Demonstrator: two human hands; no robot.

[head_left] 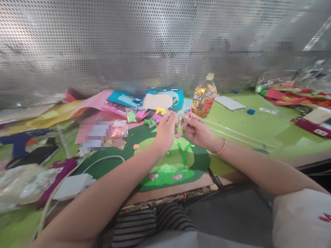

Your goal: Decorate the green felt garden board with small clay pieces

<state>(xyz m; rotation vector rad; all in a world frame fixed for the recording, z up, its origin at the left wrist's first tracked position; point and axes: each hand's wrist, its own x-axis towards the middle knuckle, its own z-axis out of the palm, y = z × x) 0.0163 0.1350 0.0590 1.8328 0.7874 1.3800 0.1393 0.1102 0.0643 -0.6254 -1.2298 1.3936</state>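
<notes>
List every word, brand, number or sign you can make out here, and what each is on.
No text reads with certainty.
Drink bottle: bold lettering on the yellow label, too blurred to spell out.
White sleeve: red mark at the picture's edge, cut off and unreadable.
Magenta object at right: marks on its pale patch, too small to read.

Greens above stripes
Dark green sheet point(202, 162), pink stick point(191, 109) at centre; lime tabletop point(279, 125) right; black-and-grey striped cloth point(136, 222) bottom.
</notes>
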